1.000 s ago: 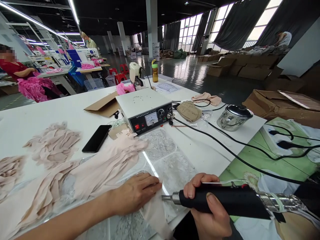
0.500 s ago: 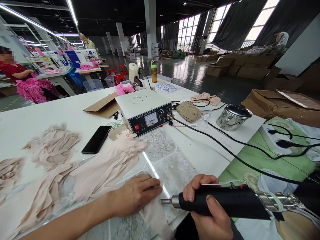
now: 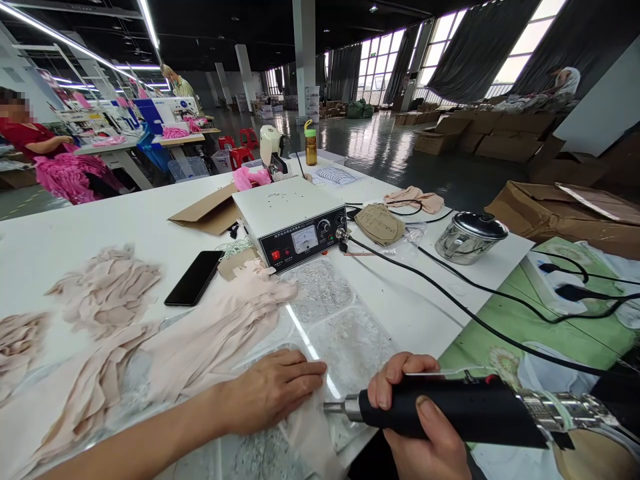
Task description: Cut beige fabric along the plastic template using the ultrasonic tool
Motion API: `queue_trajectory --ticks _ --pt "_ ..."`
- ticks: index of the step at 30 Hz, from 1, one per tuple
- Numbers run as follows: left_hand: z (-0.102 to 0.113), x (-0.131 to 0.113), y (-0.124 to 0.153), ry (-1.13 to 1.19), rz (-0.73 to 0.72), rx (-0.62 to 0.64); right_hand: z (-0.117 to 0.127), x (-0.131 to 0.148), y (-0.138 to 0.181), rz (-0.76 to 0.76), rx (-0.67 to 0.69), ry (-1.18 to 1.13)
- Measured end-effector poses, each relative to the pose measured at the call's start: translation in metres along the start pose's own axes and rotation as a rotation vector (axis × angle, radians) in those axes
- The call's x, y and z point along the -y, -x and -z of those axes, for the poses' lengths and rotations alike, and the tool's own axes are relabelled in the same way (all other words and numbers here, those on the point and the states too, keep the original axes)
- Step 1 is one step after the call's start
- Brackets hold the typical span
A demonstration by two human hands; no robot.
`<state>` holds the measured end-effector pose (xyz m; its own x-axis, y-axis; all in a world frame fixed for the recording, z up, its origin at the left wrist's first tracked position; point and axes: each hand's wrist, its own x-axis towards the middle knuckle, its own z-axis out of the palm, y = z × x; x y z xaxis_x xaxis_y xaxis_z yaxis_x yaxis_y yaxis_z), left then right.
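Observation:
My right hand (image 3: 425,427) is closed around a black handheld ultrasonic tool (image 3: 450,410). Its metal tip points left and lies by the edge of a thin beige fabric piece (image 3: 315,440), close to my left fingertips; whether it touches the cloth I cannot tell. My left hand (image 3: 275,390) presses that piece onto the clear-covered tabletop, fingers together and slightly bent, thumb hidden. Left of it, layered beige fabric strips (image 3: 215,340) lie spread out, and a heap of beige strips (image 3: 107,287) rests farther off.
A control box (image 3: 300,227) with a dial and black cable (image 3: 430,303) stands mid-table. Around it are a phone (image 3: 194,279), cardboard (image 3: 207,213), brown templates (image 3: 380,223), a lidded metal cup (image 3: 470,237) and a bottle (image 3: 311,148). Other people are in the background.
Hands, tool and fabric keep nearly the same places relative to one another. The whole view has shifted very slightly.

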<state>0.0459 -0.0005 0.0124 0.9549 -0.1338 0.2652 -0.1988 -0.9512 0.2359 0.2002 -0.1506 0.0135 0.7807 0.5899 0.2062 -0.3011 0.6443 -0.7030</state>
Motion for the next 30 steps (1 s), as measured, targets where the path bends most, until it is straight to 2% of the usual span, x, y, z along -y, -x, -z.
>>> queue_trajectory --ticks 14,19,24,30 --pt "-0.001 0.004 0.003 0.007 -0.016 0.046 0.004 0.002 0.0 0.002 0.006 0.03" --pt "-0.001 0.003 0.004 0.015 -0.007 0.056 0.01 0.005 -0.006 0.061 -0.032 0.088" --pt "-0.003 0.003 0.005 0.023 0.001 0.059 0.006 0.003 -0.008 0.09 -0.073 0.115" --pt "-0.003 0.002 0.005 0.033 0.006 0.065 0.004 0.0 -0.007 0.078 -0.045 0.122"
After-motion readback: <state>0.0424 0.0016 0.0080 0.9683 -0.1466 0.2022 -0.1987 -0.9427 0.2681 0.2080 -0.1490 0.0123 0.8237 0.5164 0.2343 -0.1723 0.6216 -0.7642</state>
